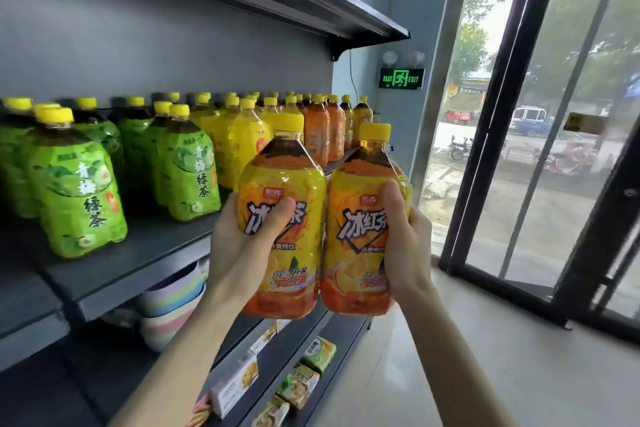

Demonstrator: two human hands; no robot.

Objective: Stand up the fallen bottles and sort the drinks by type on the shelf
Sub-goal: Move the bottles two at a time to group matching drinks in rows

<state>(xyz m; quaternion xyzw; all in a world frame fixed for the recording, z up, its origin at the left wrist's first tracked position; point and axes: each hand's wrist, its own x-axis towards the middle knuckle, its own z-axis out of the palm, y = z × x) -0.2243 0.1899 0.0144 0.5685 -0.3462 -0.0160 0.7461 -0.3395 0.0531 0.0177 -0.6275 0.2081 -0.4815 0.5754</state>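
The left hand [239, 246] gripped one iced-tea bottle [280, 177] and the right hand [408, 246] gripped the second iced-tea bottle [360, 184]. Both stood upright before the shelf [156, 246]. Seating them base-flat at the shelf's right end appeared best.

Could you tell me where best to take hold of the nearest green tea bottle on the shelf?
I would take the green tea bottle round its wide labelled body, coming from the shelf's open front: it stands upright near the edge, with other bottles close behind.

Small shop: stocked drink shelf [145, 253], packaged snacks [298, 388] below, exit sign [401, 79], glass street door [554, 135].
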